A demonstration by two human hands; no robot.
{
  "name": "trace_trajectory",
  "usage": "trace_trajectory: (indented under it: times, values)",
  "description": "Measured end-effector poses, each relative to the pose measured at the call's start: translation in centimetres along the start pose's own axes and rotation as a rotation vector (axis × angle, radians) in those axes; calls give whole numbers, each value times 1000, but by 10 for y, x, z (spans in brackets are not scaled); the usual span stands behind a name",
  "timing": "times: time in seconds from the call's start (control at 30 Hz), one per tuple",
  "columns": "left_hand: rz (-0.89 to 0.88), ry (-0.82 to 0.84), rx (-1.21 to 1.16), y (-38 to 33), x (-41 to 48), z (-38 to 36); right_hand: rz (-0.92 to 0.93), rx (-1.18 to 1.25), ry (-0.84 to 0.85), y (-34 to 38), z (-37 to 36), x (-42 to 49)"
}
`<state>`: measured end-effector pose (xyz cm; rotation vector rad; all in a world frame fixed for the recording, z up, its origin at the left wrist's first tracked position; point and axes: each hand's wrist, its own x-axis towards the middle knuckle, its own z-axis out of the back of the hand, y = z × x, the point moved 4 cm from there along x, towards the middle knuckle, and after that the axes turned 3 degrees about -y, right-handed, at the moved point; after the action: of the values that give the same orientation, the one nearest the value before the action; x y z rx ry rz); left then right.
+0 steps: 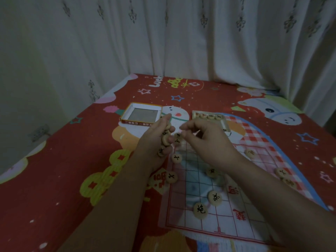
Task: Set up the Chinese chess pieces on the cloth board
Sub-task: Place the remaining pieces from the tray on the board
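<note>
A thin see-through cloth board [203, 220] with red grid lines lies on the red bedspread. Several round wooden pieces with black characters rest on it, such as one [215, 198] near me and another [176, 158] at its far left. My left hand [156, 142] hovers over the board's far left corner, closed on a stack of pieces [165, 140]. Just to its right, my right hand [205, 139] is raised, its fingertips pinched close to a piece [178, 137] beside the stack; the blur hides whether it grips it.
An empty box lid [127, 116] lies behind my left hand. The box tray [227, 127] with a row of pieces sits behind my right hand. More pieces [281, 172] lie at the board's right edge. Curtains hang behind the bed.
</note>
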<state>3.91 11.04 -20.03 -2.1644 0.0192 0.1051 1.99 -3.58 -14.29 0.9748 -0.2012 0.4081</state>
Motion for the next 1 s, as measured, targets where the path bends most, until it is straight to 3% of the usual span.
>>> trace_trajectory:
  times: [0.23,0.5,1.0]
  values:
    - [-100,134,199,1,-6,-8,105,162,101,16,-6,2]
    - [-62,182,257,-1,-10,-14,-3,131,-50,-9,0,12]
    - [-70,79,322,-6,-14,-16,34,166,-21,-16,-3,12]
